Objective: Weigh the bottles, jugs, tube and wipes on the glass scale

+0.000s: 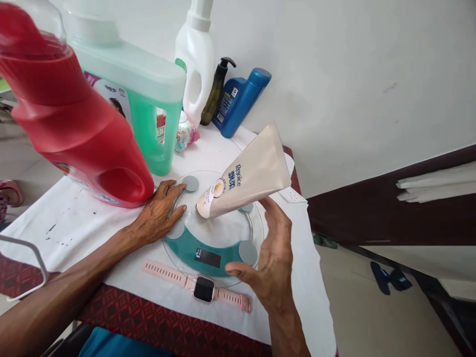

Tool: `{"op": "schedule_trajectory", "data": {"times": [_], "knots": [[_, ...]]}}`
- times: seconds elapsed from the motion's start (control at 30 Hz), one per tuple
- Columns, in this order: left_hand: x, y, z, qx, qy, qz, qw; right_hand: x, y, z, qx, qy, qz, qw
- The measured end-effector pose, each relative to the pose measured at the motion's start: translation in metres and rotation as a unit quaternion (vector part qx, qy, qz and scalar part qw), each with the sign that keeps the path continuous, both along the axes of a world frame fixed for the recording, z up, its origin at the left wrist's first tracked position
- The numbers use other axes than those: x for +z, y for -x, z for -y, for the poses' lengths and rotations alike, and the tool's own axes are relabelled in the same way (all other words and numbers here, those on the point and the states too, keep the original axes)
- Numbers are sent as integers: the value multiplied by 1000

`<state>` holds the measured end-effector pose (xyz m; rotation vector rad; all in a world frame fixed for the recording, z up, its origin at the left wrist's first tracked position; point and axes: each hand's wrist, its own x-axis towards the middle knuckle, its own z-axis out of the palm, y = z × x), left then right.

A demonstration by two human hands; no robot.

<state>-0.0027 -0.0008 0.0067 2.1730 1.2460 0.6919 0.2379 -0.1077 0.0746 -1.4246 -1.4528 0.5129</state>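
Note:
A glass bathroom scale (213, 255) with a teal band and round grey pads lies on the white cloth. On it a beige Rejoice squeeze tube (247, 173) stands cap-end down, leaning to the right in view. My left hand (159, 210) rests at the scale's left rim, thumb and fingers apart, beside the red bottle's base. My right hand (273, 253) is open at the scale's right side. Its fingertips reach behind the tube's lower edge; whether they touch it I cannot tell. The thumb is over the scale near the lit display (207, 258), whose digits are too small to read surely.
A large red detergent bottle (85, 134) and a jug of green liquid (148, 99) stand at the left. Behind are a white bottle (193, 59), a dark pump bottle (216, 94) and a leaning blue bottle (241, 101). A pink smartwatch (204, 288) lies before the scale.

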Motion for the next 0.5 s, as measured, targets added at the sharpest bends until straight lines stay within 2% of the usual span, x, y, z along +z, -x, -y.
{"op": "schedule_trajectory", "data": {"times": [0.1, 0.3, 0.5], "knots": [[-2, 1, 0, 1, -8, 10, 1000, 8, 22, -16, 38, 29, -28, 998], [-8, 0, 2, 5, -9, 32, 999, 5, 40, -50, -37, 63, -77, 994], [-6, -1, 4, 7, -13, 20, 1000, 9, 40, -66, 32, 123, -25, 992]]}}
